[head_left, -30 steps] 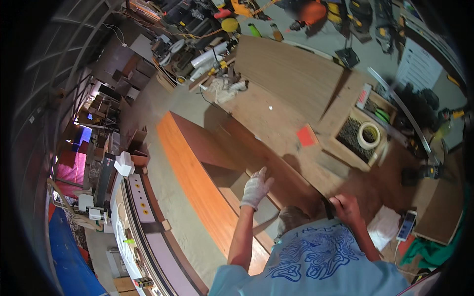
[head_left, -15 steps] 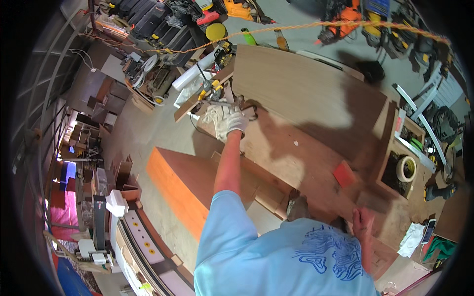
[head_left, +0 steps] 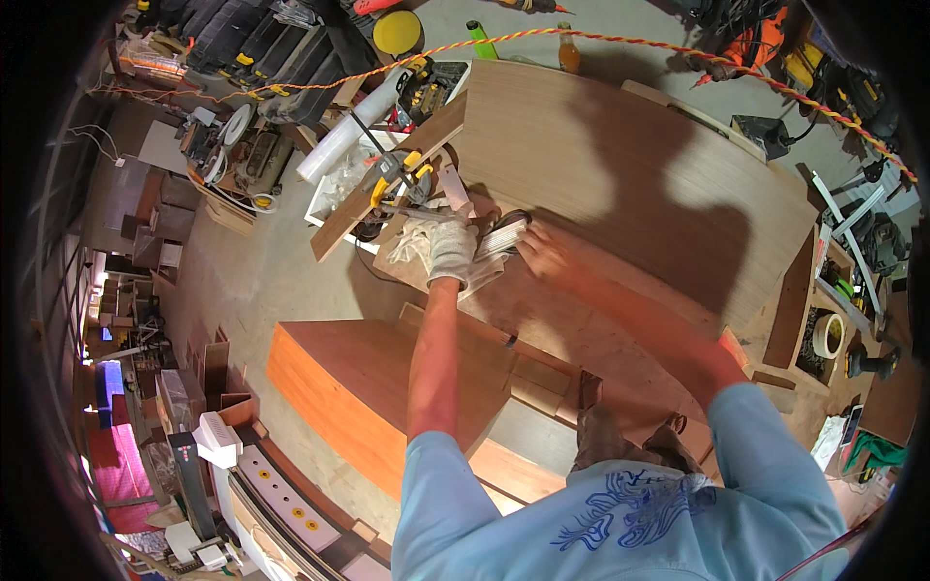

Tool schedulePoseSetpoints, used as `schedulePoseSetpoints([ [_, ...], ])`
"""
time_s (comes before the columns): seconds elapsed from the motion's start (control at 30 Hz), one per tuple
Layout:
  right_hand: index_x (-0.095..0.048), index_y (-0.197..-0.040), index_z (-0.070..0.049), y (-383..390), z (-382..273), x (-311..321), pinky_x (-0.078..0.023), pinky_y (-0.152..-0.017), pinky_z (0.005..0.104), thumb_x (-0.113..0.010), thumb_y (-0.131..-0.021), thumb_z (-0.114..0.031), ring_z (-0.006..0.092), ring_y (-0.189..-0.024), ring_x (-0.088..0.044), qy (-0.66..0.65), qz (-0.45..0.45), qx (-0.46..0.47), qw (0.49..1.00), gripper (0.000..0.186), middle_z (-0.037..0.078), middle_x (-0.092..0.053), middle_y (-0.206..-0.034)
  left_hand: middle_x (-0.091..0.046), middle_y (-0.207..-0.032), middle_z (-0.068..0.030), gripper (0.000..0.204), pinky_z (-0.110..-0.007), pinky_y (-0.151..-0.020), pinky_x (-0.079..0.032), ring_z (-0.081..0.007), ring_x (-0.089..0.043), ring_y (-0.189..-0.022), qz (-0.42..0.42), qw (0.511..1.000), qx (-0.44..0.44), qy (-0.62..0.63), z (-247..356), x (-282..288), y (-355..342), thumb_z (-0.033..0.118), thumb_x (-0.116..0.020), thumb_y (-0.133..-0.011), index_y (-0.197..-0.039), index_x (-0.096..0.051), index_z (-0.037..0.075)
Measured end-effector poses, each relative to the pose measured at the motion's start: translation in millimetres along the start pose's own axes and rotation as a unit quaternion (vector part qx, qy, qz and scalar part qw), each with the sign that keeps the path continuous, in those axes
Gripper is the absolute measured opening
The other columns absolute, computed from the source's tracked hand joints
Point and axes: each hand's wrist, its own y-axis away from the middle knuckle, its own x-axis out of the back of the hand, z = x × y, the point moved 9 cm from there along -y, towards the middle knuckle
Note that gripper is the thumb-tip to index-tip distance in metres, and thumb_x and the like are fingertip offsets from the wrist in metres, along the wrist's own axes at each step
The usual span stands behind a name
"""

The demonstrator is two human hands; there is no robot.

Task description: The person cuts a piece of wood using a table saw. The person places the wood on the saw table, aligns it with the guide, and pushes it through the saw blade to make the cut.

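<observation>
My left hand (head_left: 451, 254) wears a white knit glove and lies over the left end of the wooden bench, its fingers curled beside a clamp with yellow grips (head_left: 395, 184). What those fingers close on is hidden. Loose white cloth (head_left: 411, 242), perhaps a glove, hangs at their left. My bare right hand (head_left: 544, 254), a little blurred, reaches in from the right. Its fingertips pinch the edge of a white ribbed piece (head_left: 502, 236) between the two hands. A dark looped cord or handle (head_left: 519, 217) shows just behind that piece.
A large curved wood panel (head_left: 620, 165) covers the bench's far side. A narrow board (head_left: 329, 232) juts out at the left by a white bin (head_left: 334, 189). Nearer stands an orange-edged cabinet piece (head_left: 339, 387). A twisted cord (head_left: 542, 32) spans the top. A tape roll (head_left: 828, 335) sits at right.
My right hand has come from low at the right up to beside the left hand, now at the white ribbed piece. The left hand stays by the clamp. The view has shifted.
</observation>
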Motion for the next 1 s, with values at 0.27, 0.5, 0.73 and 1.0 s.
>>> schedulePoseSetpoints([
  [0.27,-0.05,-0.153,-0.01,-53.7,-11.4,-70.4,-0.035,-0.119,0.0513,-0.045,-0.105,-0.022,0.0357,-0.143,-0.042,-0.001,-0.236,-0.089,0.968,0.05,0.018,-0.047,-0.152,-0.068,-0.084,-0.006,0.026,-0.034,-0.071,-0.051,-0.0174,-0.059,-0.075,0.039,0.908,0.175,0.378,-78.7,12.8,19.4,0.006,-0.073,-0.086,-0.111,-0.074,0.001],
  [0.5,-0.066,-0.136,-0.012,-71.1,27.8,-59.1,-0.038,-0.112,0.0491,-0.051,-0.102,-0.023,0.031,-0.137,-0.047,-0.05,0.027,-0.174,0.983,0.038,0.011,-0.053,-0.146,-0.075,-0.096,-0.0034,0.041,-0.029,-0.08,-0.056,-0.0123,-0.067,-0.088,0.143,0.954,0.021,0.262,-30.6,57.5,-67.1,-0.003,-0.076,-0.084,-0.124,-0.074,0.001],
  [0.73,-0.075,-0.096,-0.015,-10.9,9.7,38.3,-0.043,-0.099,0.0482,-0.064,-0.091,-0.026,0.0237,-0.116,-0.052,0.004,-0.039,-0.018,0.999,0.015,0.004,-0.06,-0.116,-0.076,-0.105,-0.009,0.033,-0.031,-0.083,-0.06,-0.0168,-0.07,-0.093,0.084,0.865,0.104,0.484,-64.7,35.4,-88.1,-0.011,-0.07,-0.089,-0.121,-0.075,-0.002],
  [1.0,-0.063,-0.114,-0.003,156.5,-13.1,221.5,-0.05,-0.104,0.0435,-0.065,-0.085,-0.006,0.0345,-0.123,-0.053,-0.158,-0.135,0.057,0.976,0.03,0.016,-0.057,-0.127,-0.072,-0.115,-0.0022,0.042,-0.026,-0.085,-0.052,-0.0109,-0.064,-0.093,0.131,0.836,0.065,0.528,-113.1,89.1,11.6,-0.006,-0.072,-0.093,-0.134,-0.071,0.004],
])
